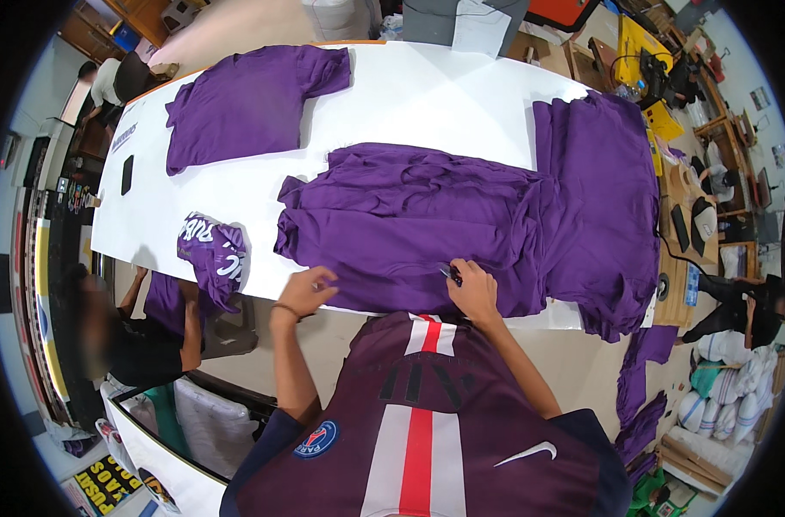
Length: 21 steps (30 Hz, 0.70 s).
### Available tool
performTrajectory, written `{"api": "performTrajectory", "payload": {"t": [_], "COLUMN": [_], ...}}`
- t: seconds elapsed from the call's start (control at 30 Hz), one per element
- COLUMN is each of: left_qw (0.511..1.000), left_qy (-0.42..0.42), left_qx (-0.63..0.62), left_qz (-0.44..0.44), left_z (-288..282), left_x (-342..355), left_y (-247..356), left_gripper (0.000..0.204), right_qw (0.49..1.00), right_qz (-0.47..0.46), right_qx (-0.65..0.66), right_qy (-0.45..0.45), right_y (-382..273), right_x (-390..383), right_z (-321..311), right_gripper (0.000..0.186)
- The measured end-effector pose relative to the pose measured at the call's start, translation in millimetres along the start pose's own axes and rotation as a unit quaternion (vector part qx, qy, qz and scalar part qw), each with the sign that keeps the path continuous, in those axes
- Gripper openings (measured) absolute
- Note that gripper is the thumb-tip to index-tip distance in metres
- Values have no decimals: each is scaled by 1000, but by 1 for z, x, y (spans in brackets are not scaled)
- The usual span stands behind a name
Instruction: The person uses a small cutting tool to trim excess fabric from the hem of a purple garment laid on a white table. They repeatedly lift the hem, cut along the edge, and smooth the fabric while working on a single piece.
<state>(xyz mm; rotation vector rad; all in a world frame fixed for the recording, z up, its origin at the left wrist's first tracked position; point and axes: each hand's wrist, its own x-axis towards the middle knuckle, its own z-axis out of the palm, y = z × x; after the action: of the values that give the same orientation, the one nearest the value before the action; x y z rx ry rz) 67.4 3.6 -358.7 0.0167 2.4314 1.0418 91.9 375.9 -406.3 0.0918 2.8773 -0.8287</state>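
A purple shirt (392, 228) lies loosely spread along the near side of the white table, its fabric wrinkled. Over its near left edge is my left hand (304, 291), with thumb and fingertips pinched together; whatever they hold, if anything, is too small to make out. My right hand (474, 291) is closed on a small dark tool (453, 275) that looks like thread snips, above the shirt's near edge. A stack of purple shirts (601, 207) adjoins this shirt on the right. Farther off at the left, another purple shirt (237, 108) lies flat.
The white table (427, 99) carries a black phone (127, 175) and a crumpled purple printed shirt (213, 254) at its left. A co-worker (138, 336) handles purple cloth by that corner. Purple cloth (642, 396) hangs or lies low at right, near white sacks (720, 379).
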Motion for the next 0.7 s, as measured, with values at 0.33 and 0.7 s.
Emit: {"api": "performTrajectory", "payload": {"t": [0.33, 0.7], "left_qw": [947, 934], "left_qy": [294, 341], "left_qx": [94, 23], "left_qz": [83, 104], "left_z": [134, 91], "left_x": [79, 111], "left_y": [98, 73], "left_gripper": [34, 17], "right_qw": [972, 938], "right_qz": [12, 125], "right_qx": [137, 266], "right_qy": [190, 183], "right_y": [2, 19], "right_x": [23, 37], "right_z": [-17, -17], "right_gripper": [25, 21]}}
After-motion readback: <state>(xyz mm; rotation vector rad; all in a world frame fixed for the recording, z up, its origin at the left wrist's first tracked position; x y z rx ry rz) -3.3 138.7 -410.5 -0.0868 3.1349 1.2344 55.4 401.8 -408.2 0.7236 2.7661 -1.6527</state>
